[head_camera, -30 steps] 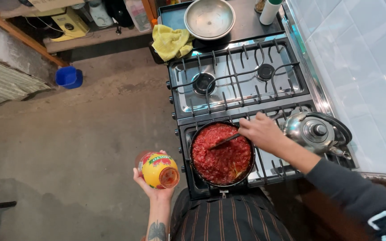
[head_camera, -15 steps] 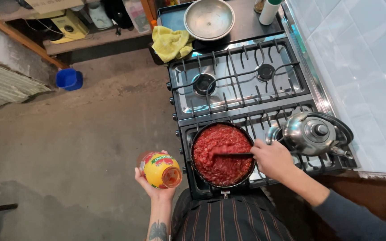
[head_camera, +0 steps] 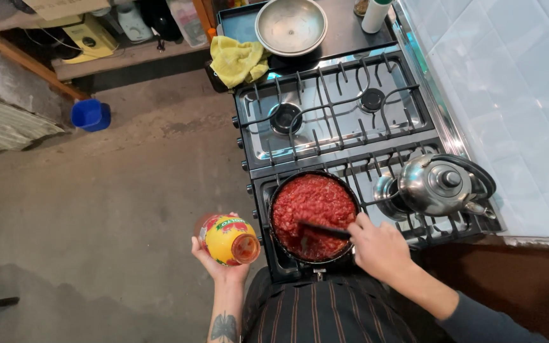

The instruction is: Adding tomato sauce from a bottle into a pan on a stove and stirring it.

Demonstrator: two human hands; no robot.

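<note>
Pan (head_camera: 312, 216) of chunky red sauce sits on the stove's (head_camera: 332, 121) near left burner, beside a steel kettle (head_camera: 436, 185). Right hand (head_camera: 381, 248), fingers curled tight, grips a dark utensil (head_camera: 322, 228) lying in the sauce. Left hand (head_camera: 220, 263) cradles a yellow bottle (head_camera: 229, 239) from below, fingers wrapped around it, left of the stove.

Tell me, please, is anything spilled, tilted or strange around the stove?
Nothing is spilled. One thing stands out: the bottle lies tipped in the left hand, away from the pan, with no cap visible.
</note>
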